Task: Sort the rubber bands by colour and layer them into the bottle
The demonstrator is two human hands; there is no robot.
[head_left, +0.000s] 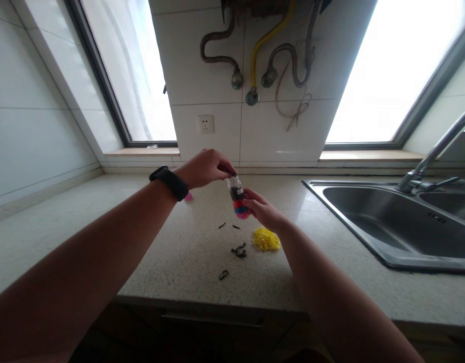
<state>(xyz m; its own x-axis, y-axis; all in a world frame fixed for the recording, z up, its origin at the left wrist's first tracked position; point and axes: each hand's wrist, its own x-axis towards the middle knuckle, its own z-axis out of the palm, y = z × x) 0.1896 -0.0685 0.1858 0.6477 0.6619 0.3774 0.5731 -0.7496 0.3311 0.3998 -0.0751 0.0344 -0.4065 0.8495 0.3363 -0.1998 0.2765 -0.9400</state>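
- We hold the clear bottle (235, 192) above the counter (202, 252), our right hand (265, 209) wrapped around its lower body.
- Its long axis tilts, mouth up and leftward, directly at our left hand (209, 167).
- Our left fingertips bunch together at that mouth, beside a dark bit; whether they grip it, we cannot tell.
- Loose black bands (240, 250) lie below, well apart.

The right hand (264, 209) holds a clear bottle (239, 196) tilted above the counter (168, 262), its contents layered black, red, blue and pink, while the left hand (205, 169) pinches a dark piece (235, 175) (too small to name) at the mouth; below lie dark strips (239, 254) and a yellow pile (266, 239), a sink (387, 222) to the right
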